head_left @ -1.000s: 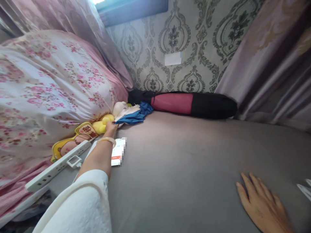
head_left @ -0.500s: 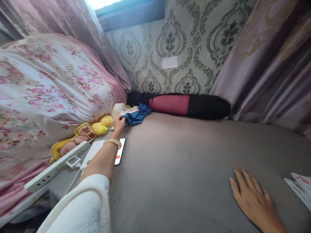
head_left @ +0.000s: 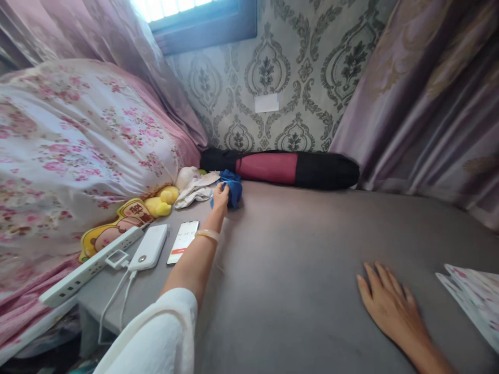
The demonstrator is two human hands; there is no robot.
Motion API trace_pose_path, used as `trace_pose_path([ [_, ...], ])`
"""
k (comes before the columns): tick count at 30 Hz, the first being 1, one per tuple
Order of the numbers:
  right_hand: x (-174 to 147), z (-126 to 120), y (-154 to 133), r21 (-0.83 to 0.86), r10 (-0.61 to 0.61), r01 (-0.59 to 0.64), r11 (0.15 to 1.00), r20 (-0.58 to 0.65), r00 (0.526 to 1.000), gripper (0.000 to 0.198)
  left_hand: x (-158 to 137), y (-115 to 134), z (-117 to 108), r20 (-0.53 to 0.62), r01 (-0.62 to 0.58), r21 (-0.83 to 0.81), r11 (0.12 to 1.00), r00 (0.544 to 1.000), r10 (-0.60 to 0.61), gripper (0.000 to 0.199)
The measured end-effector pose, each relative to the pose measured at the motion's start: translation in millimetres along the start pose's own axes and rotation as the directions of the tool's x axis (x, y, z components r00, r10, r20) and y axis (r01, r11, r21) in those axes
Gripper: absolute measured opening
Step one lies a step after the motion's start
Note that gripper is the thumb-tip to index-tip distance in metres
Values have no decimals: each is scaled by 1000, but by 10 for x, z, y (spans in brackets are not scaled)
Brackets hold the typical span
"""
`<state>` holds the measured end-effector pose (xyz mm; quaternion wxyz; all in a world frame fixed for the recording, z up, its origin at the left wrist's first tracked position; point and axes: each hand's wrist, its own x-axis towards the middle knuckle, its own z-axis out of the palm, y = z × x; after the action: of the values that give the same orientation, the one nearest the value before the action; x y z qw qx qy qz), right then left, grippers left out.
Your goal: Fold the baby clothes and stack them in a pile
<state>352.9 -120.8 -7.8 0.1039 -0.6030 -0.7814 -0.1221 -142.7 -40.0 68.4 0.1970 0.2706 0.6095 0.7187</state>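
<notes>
Presently, your left hand (head_left: 220, 196) grips the blue cloth (head_left: 234, 189), with thumb and fingers pinched narrow on the fabric. Take this hand as the dial centre. The blue cloth extends toward 1 o'clock, bunched on the grey cover (head_left: 288, 249). A crumpled pale cloth (head_left: 193, 193) lies between 9 and 10 o'clock, close against the blue cloth; you cannot tell whether the two are joined. A yellow toy (head_left: 159, 205) sits at 9 o'clock, past the pale cloth. A long black-and-red bag (head_left: 268, 167) lies at 2 o'clock along the wall (head_left: 268, 122). Your phone (head_left: 182, 243) lies face up, screen lit, between 7 and 8 o'clock. Near it, at 8 o'clock, is the white power bank (head_left: 150, 246), with a cable plugged into its near end. At 4 o'clock, your right hand (head_left: 390, 304) rests palm down on the grey cover, fingers slightly spread. From that hand, folded printed sheets (head_left: 473, 298) lie at 3 o'clock.
</notes>
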Motion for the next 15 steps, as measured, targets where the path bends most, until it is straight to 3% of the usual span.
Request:
trace_pose_path([
  [4,5,-4,-3,-9,14,-14,1000,36,999,67,-295,-154,307,38,74,-264,962,997,-67,19],
  [10,-12,3,9,11,15,-16,1000,43,999,63,-673,-337,641,84,185,-304,935,982,-167,28],
  [15,90,-92,-4,50,15,-21,999,103,995,58,-1041,-268,841,189,320,-381,867,945,-266,28],
])
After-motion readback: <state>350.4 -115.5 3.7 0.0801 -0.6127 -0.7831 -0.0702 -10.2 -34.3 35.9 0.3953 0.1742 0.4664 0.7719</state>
